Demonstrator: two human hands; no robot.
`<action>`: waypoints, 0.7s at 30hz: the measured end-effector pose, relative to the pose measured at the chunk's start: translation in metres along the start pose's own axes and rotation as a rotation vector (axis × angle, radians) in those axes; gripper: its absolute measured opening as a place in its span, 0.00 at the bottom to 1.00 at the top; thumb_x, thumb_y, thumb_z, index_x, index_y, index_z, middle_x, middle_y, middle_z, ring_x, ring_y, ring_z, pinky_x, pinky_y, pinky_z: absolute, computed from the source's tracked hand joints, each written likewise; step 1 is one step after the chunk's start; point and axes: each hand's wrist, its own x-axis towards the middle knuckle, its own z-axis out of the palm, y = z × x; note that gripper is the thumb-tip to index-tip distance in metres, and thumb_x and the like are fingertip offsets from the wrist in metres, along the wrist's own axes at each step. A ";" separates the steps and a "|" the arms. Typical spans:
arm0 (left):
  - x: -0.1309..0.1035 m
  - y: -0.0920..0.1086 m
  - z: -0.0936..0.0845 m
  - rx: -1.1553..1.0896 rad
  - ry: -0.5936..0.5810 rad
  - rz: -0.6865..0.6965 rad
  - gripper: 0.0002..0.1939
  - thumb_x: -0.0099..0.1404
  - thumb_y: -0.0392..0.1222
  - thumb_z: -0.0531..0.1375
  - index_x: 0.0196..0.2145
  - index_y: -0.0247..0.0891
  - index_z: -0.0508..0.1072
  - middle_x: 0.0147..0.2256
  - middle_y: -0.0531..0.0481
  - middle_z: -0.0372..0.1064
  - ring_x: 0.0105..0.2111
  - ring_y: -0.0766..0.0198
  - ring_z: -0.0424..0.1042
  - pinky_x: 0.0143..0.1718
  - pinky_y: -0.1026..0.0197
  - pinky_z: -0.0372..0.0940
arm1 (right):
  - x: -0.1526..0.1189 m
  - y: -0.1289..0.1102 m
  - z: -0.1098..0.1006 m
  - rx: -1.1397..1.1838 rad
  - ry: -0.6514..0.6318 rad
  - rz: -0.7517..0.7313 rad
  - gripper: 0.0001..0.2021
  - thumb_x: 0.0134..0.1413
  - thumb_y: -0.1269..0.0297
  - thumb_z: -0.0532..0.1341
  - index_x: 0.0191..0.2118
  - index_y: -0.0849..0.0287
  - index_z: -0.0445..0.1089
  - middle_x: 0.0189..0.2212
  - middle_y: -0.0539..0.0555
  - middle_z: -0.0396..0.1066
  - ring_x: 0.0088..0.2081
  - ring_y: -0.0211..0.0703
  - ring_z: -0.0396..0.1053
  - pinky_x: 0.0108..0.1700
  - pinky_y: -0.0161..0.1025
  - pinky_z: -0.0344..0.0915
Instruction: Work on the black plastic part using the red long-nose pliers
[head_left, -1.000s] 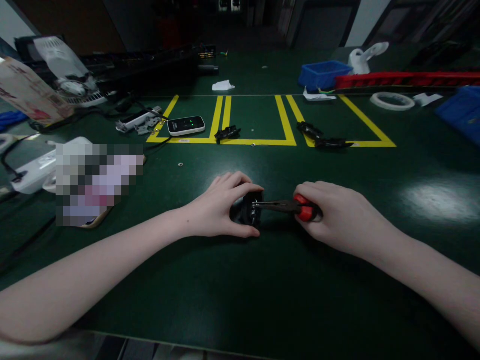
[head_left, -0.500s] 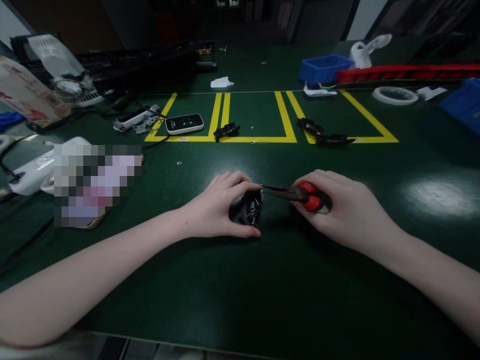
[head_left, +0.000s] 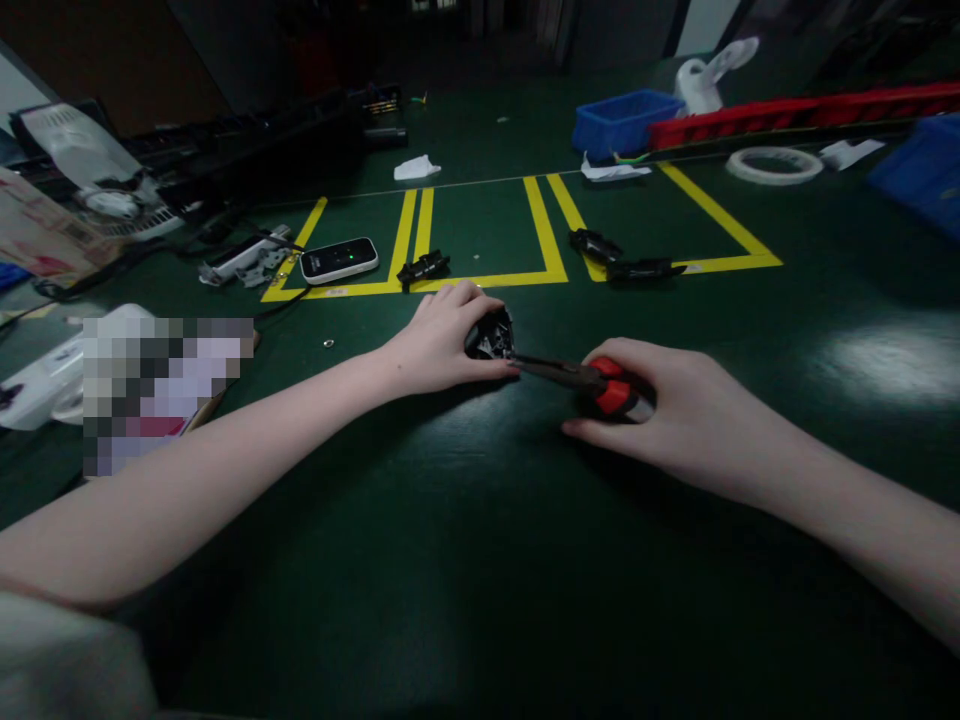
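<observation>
Between the thumb and fingers of my left hand is a small black part with metal pieces inside, held just above or on the green table. My right hand is closed on pliers with red handles. The dark jaws of the pliers point left, and their tip meets the near side of the black part by my left thumb. Whether the jaws grip anything is too small to tell.
Black parts lie on the yellow tape lines. A white-edged device, a blurred-out phone-like object and a white power strip are at left. Behind stand a blue bin, a red rail and a tape roll.
My left hand and the black part have moved away from me, up in the view. The pliers' tip has gone from the part's far edge to its near side. The view has tilted slightly.
</observation>
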 end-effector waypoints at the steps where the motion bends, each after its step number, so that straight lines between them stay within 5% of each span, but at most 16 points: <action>1: 0.011 -0.002 0.003 0.020 0.022 -0.004 0.38 0.61 0.60 0.64 0.59 0.30 0.67 0.52 0.37 0.65 0.52 0.46 0.64 0.52 0.47 0.61 | -0.003 -0.002 0.003 0.001 0.006 -0.028 0.15 0.42 0.53 0.70 0.35 0.55 0.72 0.33 0.54 0.73 0.34 0.51 0.71 0.32 0.46 0.66; 5: 0.053 0.000 0.018 0.060 0.055 -0.001 0.37 0.62 0.61 0.63 0.59 0.33 0.66 0.54 0.38 0.65 0.53 0.46 0.64 0.52 0.48 0.61 | -0.013 -0.009 0.014 0.059 0.072 -0.141 0.07 0.52 0.58 0.63 0.33 0.55 0.67 0.32 0.53 0.71 0.34 0.47 0.69 0.33 0.43 0.64; 11: 0.096 0.021 0.038 0.085 0.094 0.024 0.36 0.65 0.62 0.59 0.59 0.30 0.65 0.54 0.36 0.66 0.53 0.44 0.64 0.54 0.46 0.59 | -0.020 -0.008 0.020 0.145 0.136 -0.242 0.05 0.50 0.68 0.62 0.33 0.55 0.66 0.31 0.51 0.70 0.33 0.44 0.68 0.32 0.41 0.64; 17: 0.114 0.036 0.045 0.103 0.121 0.015 0.40 0.66 0.65 0.57 0.62 0.29 0.61 0.57 0.36 0.66 0.57 0.46 0.63 0.57 0.48 0.57 | -0.017 -0.004 0.022 0.201 0.211 -0.227 0.04 0.51 0.69 0.60 0.33 0.54 0.65 0.30 0.51 0.68 0.31 0.44 0.67 0.31 0.42 0.63; 21: 0.106 0.033 0.028 0.116 0.136 -0.005 0.44 0.67 0.69 0.53 0.65 0.31 0.55 0.61 0.38 0.61 0.59 0.49 0.62 0.59 0.50 0.57 | -0.016 -0.008 0.016 0.240 0.219 -0.189 0.03 0.52 0.68 0.61 0.33 0.54 0.65 0.30 0.51 0.69 0.31 0.45 0.68 0.30 0.42 0.63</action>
